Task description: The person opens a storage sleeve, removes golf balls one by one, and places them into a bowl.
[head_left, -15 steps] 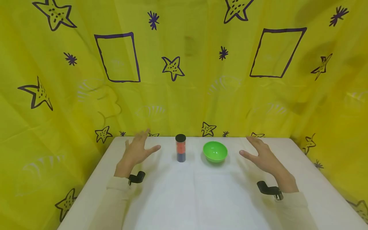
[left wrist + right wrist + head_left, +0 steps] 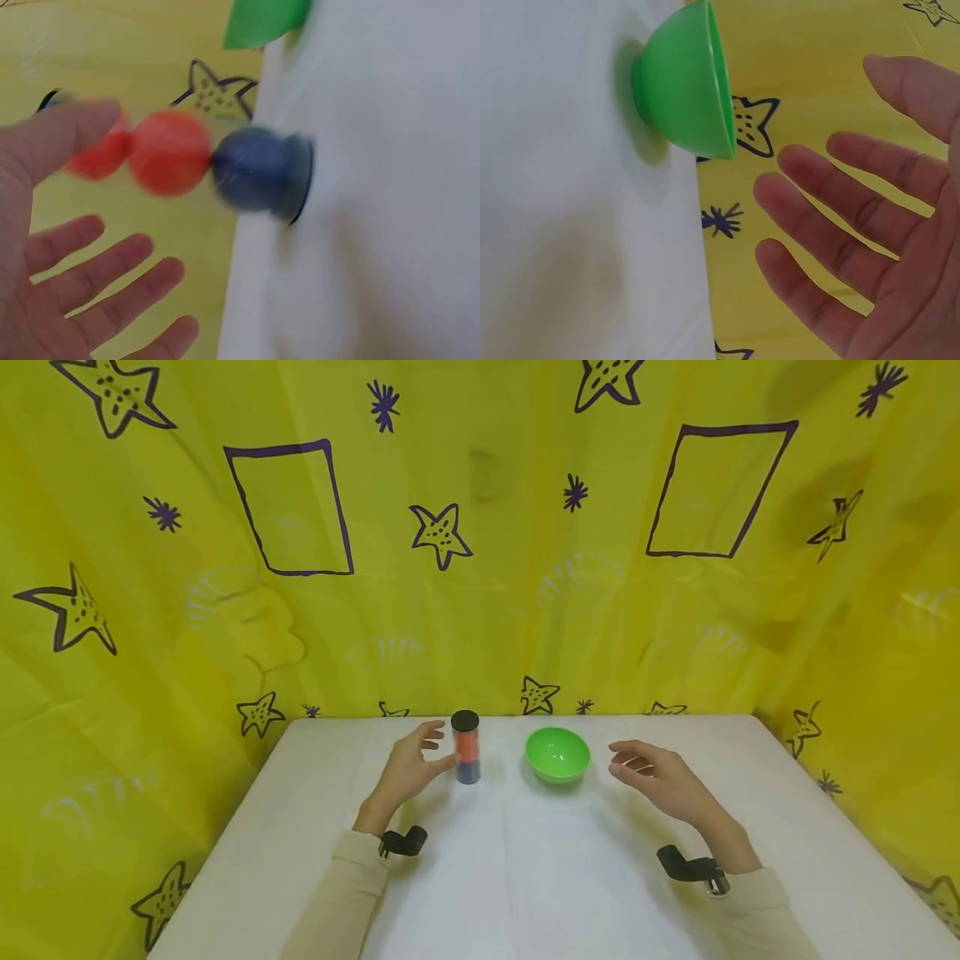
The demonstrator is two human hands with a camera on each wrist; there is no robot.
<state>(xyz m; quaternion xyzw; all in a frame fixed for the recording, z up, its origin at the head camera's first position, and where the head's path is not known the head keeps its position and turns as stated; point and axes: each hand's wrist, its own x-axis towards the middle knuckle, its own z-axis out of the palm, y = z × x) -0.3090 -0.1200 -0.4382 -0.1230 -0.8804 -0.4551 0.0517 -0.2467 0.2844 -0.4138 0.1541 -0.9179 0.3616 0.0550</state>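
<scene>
A clear tube [image 2: 467, 747] with a black cap stands upright on the white table [image 2: 525, 877], holding orange balls over a dark blue one. My left hand [image 2: 442, 745] cups it from the left, thumb at its side and fingers spread without closing. In the left wrist view the thumb [image 2: 52, 142] overlaps the blurred tube [image 2: 225, 161]. A green bowl [image 2: 557, 753] sits just right of the tube. My right hand [image 2: 617, 758] hovers right of the bowl with loose fingers, holding nothing. The right wrist view shows its spread fingers [image 2: 840, 225] apart from the bowl [image 2: 682, 82].
A yellow curtain [image 2: 480, 568] printed with dark stars and rectangles hangs behind the table and wraps both sides. Black wrist cameras [image 2: 405, 841] sit on both forearms. White tabletop stretches in front of the tube and bowl.
Both hands have moved inward. The left came right up to the tube and curved around it. The right drew closer to the bowl with its fingers more relaxed.
</scene>
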